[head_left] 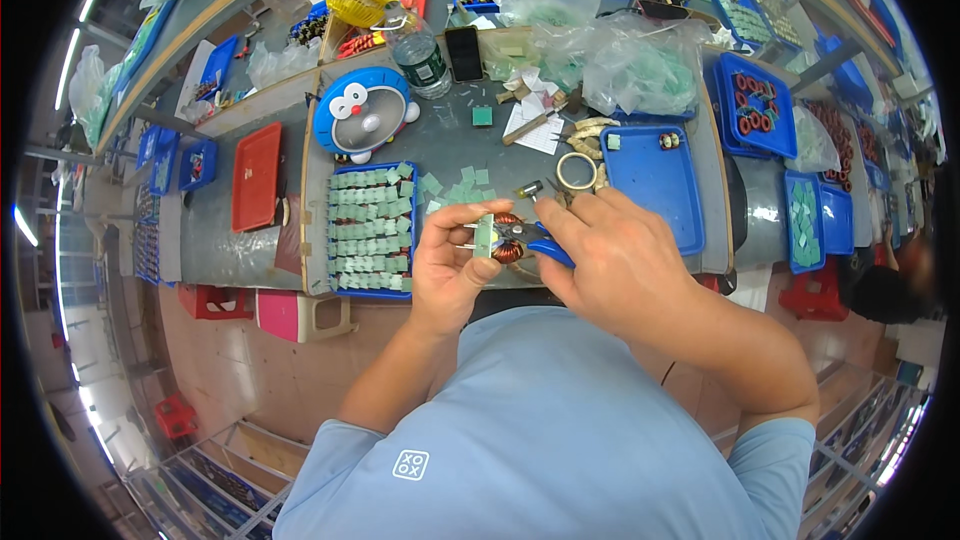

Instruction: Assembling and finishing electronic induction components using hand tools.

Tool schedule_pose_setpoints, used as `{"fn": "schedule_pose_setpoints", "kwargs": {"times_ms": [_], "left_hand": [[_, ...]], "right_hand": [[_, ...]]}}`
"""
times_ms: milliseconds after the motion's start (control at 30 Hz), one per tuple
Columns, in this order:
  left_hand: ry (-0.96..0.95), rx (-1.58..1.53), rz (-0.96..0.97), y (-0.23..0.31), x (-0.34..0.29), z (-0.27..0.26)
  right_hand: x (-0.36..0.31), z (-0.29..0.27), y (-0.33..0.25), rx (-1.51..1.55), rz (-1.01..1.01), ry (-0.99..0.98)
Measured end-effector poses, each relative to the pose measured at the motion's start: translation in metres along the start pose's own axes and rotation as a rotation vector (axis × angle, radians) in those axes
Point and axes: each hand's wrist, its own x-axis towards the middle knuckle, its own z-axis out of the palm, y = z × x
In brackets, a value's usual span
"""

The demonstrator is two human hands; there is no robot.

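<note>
My left hand is closed on a copper-wound coil joined to a small green board, pinching the board between thumb and fingers. Thin pins stick out of the board's left side. My right hand grips pliers with blue handles; their jaws reach in at the coil, and whether they close on a wire I cannot tell. Just beyond both hands, loose green boards lie scattered on the grey bench. Near my right fingers are a small hammer-like tool and a tape roll.
Left of my hands stands a blue tray with rows of green boards. A blue tray with a few parts is on the right. Farther back are a cartoon-shaped fan, a water bottle, a phone and plastic bags.
</note>
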Motion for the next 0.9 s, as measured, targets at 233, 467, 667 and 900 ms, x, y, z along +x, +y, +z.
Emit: {"fn": "schedule_pose_setpoints", "kwargs": {"times_ms": [233,467,667,900], "left_hand": [[-0.024,-0.152,-0.062,-0.007,-0.005,-0.009],[-0.07,-0.168,-0.112,-0.003,-0.004,-0.014],[-0.068,-0.126,-0.111,-0.001,-0.006,-0.014],[-0.102,-0.07,-0.147,0.002,-0.008,-0.015]], "right_hand": [[0.008,-0.012,0.001,-0.047,0.008,0.147],[0.006,0.0,-0.008,-0.03,-0.052,-0.02],[0.007,-0.001,-0.01,0.008,-0.041,-0.069],[0.005,-0.001,-0.005,-0.031,-0.11,-0.048]]}}
